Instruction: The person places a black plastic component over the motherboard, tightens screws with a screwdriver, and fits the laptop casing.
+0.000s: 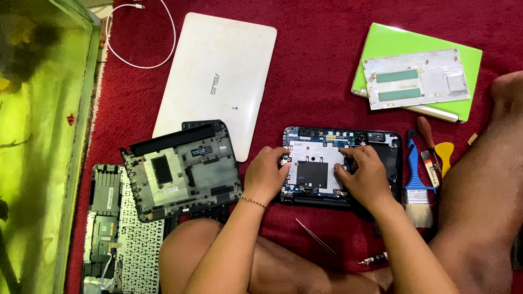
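An opened small laptop base with a blue circuit board and a silver shield lies on the red carpet in front of me. My left hand grips its left edge, fingers curled onto the board. My right hand rests on the right part of the board, fingertips pressing near the silver shield. Neither hand holds a tool.
A detached black bottom cover lies left, over a keyboard panel. A white closed laptop, a green laptop with a metal plate, a blue-handled brush, a screwdriver, tweezers and a glass tank surround me.
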